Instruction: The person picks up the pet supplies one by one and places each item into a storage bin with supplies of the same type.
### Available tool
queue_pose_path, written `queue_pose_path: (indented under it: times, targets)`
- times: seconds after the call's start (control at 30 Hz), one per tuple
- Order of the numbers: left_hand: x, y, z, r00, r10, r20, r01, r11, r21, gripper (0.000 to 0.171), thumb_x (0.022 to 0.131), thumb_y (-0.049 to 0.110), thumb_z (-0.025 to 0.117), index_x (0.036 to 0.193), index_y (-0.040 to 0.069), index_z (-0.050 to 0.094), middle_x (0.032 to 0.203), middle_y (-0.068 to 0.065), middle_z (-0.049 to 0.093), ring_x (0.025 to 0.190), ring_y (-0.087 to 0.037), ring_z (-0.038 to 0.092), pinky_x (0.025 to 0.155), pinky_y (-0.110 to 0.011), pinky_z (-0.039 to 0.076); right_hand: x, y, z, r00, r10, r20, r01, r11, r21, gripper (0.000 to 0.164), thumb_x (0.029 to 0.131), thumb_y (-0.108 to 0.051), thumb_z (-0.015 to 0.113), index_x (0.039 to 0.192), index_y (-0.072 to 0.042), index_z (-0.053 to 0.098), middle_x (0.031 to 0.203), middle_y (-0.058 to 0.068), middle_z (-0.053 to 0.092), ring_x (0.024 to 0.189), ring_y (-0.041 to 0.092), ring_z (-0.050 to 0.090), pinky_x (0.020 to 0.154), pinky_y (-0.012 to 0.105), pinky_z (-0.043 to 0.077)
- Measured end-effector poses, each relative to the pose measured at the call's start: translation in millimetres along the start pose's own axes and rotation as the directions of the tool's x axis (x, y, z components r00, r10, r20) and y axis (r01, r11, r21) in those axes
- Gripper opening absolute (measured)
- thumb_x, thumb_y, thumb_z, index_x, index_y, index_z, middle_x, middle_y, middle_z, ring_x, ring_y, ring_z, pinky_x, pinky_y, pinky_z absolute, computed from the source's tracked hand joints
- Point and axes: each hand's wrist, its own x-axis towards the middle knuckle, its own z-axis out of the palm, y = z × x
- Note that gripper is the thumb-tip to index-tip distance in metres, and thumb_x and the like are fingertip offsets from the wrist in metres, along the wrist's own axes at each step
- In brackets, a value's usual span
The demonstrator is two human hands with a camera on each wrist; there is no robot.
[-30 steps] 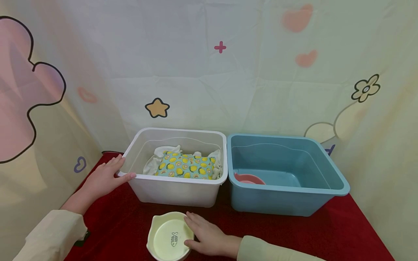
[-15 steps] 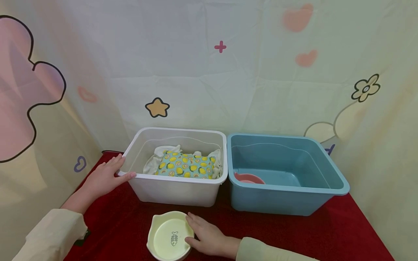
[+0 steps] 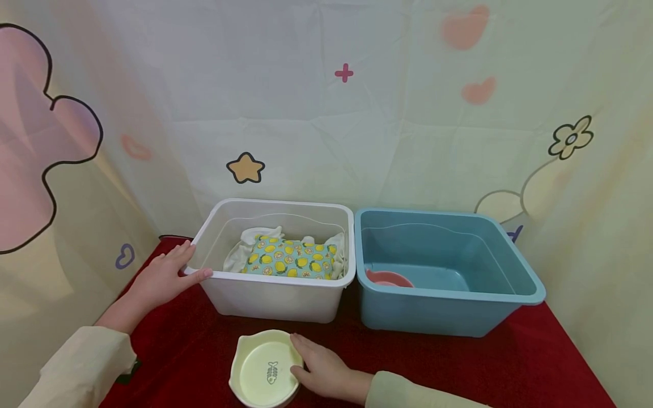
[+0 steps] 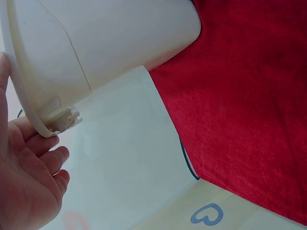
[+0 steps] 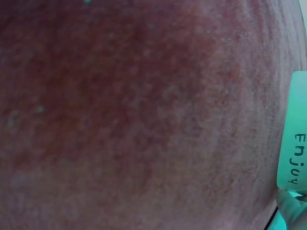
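A pale yellow pet bowl with ear-like points on its rim and a fishbone print inside stands on the red cloth. My right hand lies along its right side, fingers straight and thumb at the rim. In the right wrist view, a fingertip is by the bowl's wall, lettered "Enjoy". My left hand rests on the near left corner of the white bin, thumb along the front rim. Seen from below in the left wrist view, its loosely bent fingers touch that corner.
A lemon-print cushion with white cloth around it lies inside the white bin. Right beside it stands a blue bin with a pink dish in it. A printed curtain hangs behind both bins.
My right hand has shifted very slightly along the bowl's right side, its fingers drawn closer together. The bowl, both bins and my left hand stay where they were.
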Motion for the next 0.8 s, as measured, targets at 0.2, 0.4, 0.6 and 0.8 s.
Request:
queue_pose_path:
  times: [0.2, 0.4, 0.6, 0.8]
  targets:
    - [0.1, 0.8, 0.2, 1.0, 0.005, -0.004, -0.005, 1.0, -0.006, 0.088, 0.079, 0.061, 0.047, 0.138, 0.0, 0.024, 0.14, -0.03, 0.022, 0.122, -0.051, 0.024, 0.09, -0.069, 0.026, 3.5, -2.4, 1.4, 0.999, 0.008, -0.041, -0.005, 0.998, 0.067, 0.056, 0.086, -0.017, 0.055, 0.135, -0.003, 0.033, 0.138, 0.01, 0.04, 0.126, 0.018, 0.039, 0.1, 0.032, 0.038]
    - [-0.4, 1.2, -0.5, 1.0, -0.004, 0.004, 0.004, 1.0, -0.003, 0.089, 0.079, 0.061, 0.047, 0.138, -0.002, 0.023, 0.14, -0.03, 0.021, 0.123, -0.051, 0.023, 0.092, -0.068, 0.024, 4.2, -3.6, 2.1, 0.998, 0.005, -0.059, 0.002, 0.993, 0.114, 0.054, 0.084, -0.011, 0.055, 0.133, 0.0, 0.036, 0.136, 0.013, 0.042, 0.125, 0.02, 0.041, 0.098, 0.032, 0.04]
    - [-0.4, 1.0, -1.1, 1.0, -0.006, 0.011, 0.006, 1.0, 0.002, 0.089, 0.08, 0.061, 0.046, 0.137, -0.003, 0.023, 0.141, -0.03, 0.019, 0.124, -0.051, 0.021, 0.094, -0.068, 0.021, 5.0, -5.3, 2.5, 0.997, 0.023, -0.068, -0.013, 0.99, 0.141, 0.054, 0.083, -0.009, 0.056, 0.132, 0.001, 0.037, 0.135, 0.013, 0.042, 0.124, 0.021, 0.041, 0.097, 0.032, 0.041]
    - [-0.6, 1.6, -1.2, 1.0, -0.006, 0.012, 0.006, 1.0, -0.001, 0.089, 0.08, 0.06, 0.046, 0.137, -0.003, 0.022, 0.141, -0.03, 0.019, 0.124, -0.051, 0.021, 0.093, -0.068, 0.021, 7.5, -6.6, 3.6, 0.996, 0.053, -0.075, -0.036, 0.978, 0.208, 0.055, 0.08, -0.004, 0.056, 0.131, 0.003, 0.037, 0.134, 0.016, 0.043, 0.123, 0.023, 0.042, 0.096, 0.034, 0.042]
